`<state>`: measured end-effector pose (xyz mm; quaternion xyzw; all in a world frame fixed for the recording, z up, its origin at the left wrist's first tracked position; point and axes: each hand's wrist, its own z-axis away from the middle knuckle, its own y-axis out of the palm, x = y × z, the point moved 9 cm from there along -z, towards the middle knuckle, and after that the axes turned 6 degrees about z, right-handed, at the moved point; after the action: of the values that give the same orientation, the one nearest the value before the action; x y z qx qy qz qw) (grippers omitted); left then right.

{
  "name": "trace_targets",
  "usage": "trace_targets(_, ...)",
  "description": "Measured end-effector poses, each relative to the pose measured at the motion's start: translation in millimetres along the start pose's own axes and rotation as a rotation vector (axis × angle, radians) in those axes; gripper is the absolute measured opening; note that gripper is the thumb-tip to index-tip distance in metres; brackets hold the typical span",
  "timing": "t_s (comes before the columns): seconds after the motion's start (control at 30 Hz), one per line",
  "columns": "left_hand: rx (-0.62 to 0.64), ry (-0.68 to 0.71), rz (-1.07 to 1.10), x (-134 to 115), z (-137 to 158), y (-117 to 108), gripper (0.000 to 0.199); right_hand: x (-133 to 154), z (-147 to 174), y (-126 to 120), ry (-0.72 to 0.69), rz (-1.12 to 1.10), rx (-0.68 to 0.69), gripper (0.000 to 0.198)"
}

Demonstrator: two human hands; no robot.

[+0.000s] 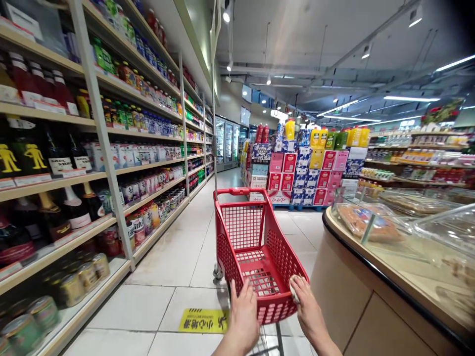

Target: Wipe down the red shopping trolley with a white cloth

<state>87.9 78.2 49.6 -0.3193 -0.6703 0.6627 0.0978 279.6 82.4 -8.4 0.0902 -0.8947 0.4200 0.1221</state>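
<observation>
A red plastic shopping cart [261,262] with lattice sides stands on the tiled floor right in front of me, its basket bare inside. At its near left corner rests my left hand [243,314], the fingers stretched out and apart along the rim. My right hand [306,301] is closed around a whitish cloth [294,287], which presses against the near right corner of the basket. Part of the cloth is hidden under the fingers. The cart's red handle bar [241,191] is at the far end.
Shelves of bottles and cans [148,168] line the left side. A counter [345,291] with packaged food under clear panels curves close on the right. Stacked drink boxes [297,173] stand ahead. A yellow floor sign [202,320] lies left of the cart; refrigerators [226,141] stand farther back.
</observation>
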Motion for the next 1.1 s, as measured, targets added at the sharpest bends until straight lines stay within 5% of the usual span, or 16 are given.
trace_targets(0.13, 0.083, 0.144, 0.022, -25.5, -5.3, 21.4, 0.058, -32.6, -15.1, -3.9, 0.038, 0.022, 0.032, 0.051)
trace_targets(0.23, 0.069, 0.208, -0.025, -21.4, -11.6, 21.2, 0.060, -36.4, -16.3, -10.6, 0.037, 0.025, 0.028, 0.050)
trace_targets(0.37, -0.076, 0.055, -0.190, 10.7, -22.0, 3.8, 0.066, 8.9, 5.7, -10.3, -0.123, -0.047, 0.046, 0.048)
trace_targets(0.5, -0.055, 0.107, -0.219, 2.2, -22.1, 0.4, 0.073, 58.3, 31.3, -18.7, -0.275, -0.166, 0.094, 0.050)
trace_targets(0.6, -0.015, 0.168, -0.205, -4.4, -17.9, -9.1, 0.073, 49.5, 27.6, -32.0, -0.156, -0.150, 0.175, 0.051)
trace_targets(0.7, -0.069, 0.015, -0.233, 20.7, -15.4, -29.2, 0.072, 30.9, 16.5, -44.4, -0.003, -0.113, 0.198, 0.049)
trace_targets(0.8, -0.106, -0.025, -0.271, 34.4, -13.0, -35.7, 0.071, 41.6, 10.0, -49.9, 0.087, -0.092, 0.111, 0.047)
trace_targets(0.97, -0.124, 0.011, -0.298, 27.2, -10.5, -28.9, 0.076, 107.2, 0.4, -43.0, -0.073, -0.132, -0.023, 0.059)
trace_targets(1.1, -0.150, 0.051, -0.286, 20.5, -6.8, -29.1, 0.074, 76.9, -3.3, -45.9, -0.017, -0.054, -0.053, 0.058)
